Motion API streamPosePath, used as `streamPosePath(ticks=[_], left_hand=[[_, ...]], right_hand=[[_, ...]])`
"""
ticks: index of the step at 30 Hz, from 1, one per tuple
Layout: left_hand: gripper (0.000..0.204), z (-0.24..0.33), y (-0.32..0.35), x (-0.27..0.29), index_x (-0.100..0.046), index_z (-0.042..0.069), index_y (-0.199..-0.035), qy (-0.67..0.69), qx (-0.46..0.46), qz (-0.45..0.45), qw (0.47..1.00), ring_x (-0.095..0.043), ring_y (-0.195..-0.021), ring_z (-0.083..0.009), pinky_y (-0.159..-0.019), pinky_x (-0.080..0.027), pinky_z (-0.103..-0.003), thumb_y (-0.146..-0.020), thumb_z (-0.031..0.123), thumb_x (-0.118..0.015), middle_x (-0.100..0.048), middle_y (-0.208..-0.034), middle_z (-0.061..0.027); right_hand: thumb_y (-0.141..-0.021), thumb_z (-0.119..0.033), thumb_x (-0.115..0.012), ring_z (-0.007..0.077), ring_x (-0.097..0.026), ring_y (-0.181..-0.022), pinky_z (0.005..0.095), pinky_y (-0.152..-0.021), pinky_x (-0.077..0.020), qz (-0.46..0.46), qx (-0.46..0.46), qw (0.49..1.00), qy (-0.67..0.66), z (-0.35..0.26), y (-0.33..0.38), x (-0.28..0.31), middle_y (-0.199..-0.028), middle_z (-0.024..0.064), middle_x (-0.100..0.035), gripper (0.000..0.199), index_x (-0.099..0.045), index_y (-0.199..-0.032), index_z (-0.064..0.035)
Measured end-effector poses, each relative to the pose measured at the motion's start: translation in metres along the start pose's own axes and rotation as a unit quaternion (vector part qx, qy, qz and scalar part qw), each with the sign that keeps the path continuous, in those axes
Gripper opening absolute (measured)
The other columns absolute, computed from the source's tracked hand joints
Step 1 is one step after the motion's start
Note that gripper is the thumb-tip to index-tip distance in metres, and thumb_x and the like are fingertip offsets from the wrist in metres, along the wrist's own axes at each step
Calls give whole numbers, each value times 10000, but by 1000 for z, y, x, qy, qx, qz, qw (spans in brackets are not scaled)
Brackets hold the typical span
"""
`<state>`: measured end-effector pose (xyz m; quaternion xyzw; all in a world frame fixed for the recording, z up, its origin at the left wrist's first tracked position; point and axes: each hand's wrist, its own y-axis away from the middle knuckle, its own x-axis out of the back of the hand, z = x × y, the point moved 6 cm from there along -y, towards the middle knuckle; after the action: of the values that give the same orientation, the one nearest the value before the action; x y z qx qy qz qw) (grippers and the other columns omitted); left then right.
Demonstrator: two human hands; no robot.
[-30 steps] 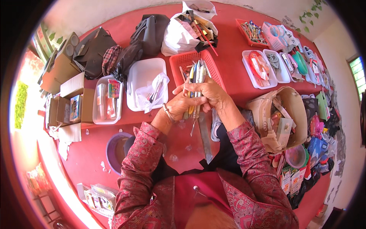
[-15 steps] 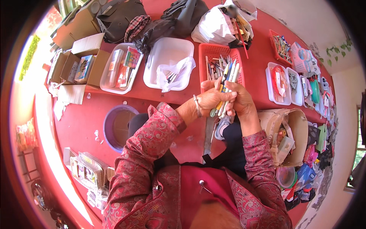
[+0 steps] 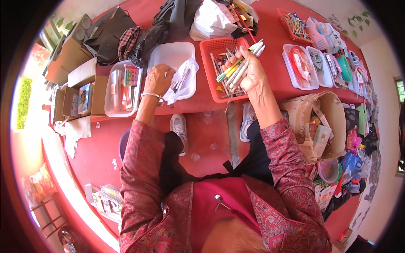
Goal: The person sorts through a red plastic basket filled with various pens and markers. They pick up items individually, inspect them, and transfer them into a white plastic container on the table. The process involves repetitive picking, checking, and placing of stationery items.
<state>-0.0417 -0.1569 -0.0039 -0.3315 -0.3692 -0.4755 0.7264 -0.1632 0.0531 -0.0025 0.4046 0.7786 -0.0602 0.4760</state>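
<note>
My right hand (image 3: 254, 75) is closed round a bundle of pens (image 3: 240, 69), some yellow, green and white, above a red basket (image 3: 204, 63). More pens and pencils (image 3: 222, 63) lie in that basket. My left hand (image 3: 158, 81), with a bracelet on its wrist, is over the left side of a white plastic bin (image 3: 171, 47). Its fingers are curled, and what they hold, if anything, is hidden. Inside the bin's right part lies a thin white plastic bag (image 3: 190, 69) with several pens (image 3: 182, 79) on it.
Left of the white bin stands a tray (image 3: 110, 107) of pencil cases, then an open cardboard box (image 3: 99, 90). Dark bags (image 3: 112, 36) and a white bag (image 3: 211, 21) lie behind. A cardboard carton (image 3: 297, 126) and small white trays (image 3: 289, 76) are at right.
My hands have come apart. The left moved left to the white bin; the right keeps the pens and has risen over the red basket. The view has shifted slightly.
</note>
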Motion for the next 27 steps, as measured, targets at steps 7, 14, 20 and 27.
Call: streamPosePath(ticks=[7,14,20,27], left_hand=[[293,-63,10,-71,-594,234,-992,-292,147,-233,916,-209,-1246,-270,-930,-175,-597,-701,259,-567,-318,-1290,-97],[458,-87,-13,-63,-466,28,-1094,-173,129,-61,975,-519,-927,-335,-775,-443,-366,-640,27,-524,-514,-992,-179],[670,-80,-12,-56,-262,-36,-1258,-121,168,-159,965,-507,-1009,-328,-851,-413,-355,-656,63,-538,-496,-1084,-247],[810,-80,-17,-46,-212,-120,-1239,-52,170,-168,970,-536,-952,-345,-808,-440,-338,-563,88,-607,-529,-992,-285]], right_hand=[[-793,-272,-564,130,-394,-477,338,-629,-400,42,-21,998,-45,1,-2,-7,-509,-25,-369,282,-392,-617,-133],[-759,-283,-580,137,-353,-470,353,-616,-367,-23,47,995,-87,16,-35,-32,-511,-24,-369,291,-387,-592,-144],[-767,-259,-558,137,-367,-485,338,-597,-369,-186,57,977,-89,59,-62,-100,-494,-10,-360,302,-377,-558,-137],[-760,-208,-524,148,-395,-476,343,-597,-389,-206,14,978,-13,146,-120,-66,-500,5,-361,213,-396,-613,-123]])
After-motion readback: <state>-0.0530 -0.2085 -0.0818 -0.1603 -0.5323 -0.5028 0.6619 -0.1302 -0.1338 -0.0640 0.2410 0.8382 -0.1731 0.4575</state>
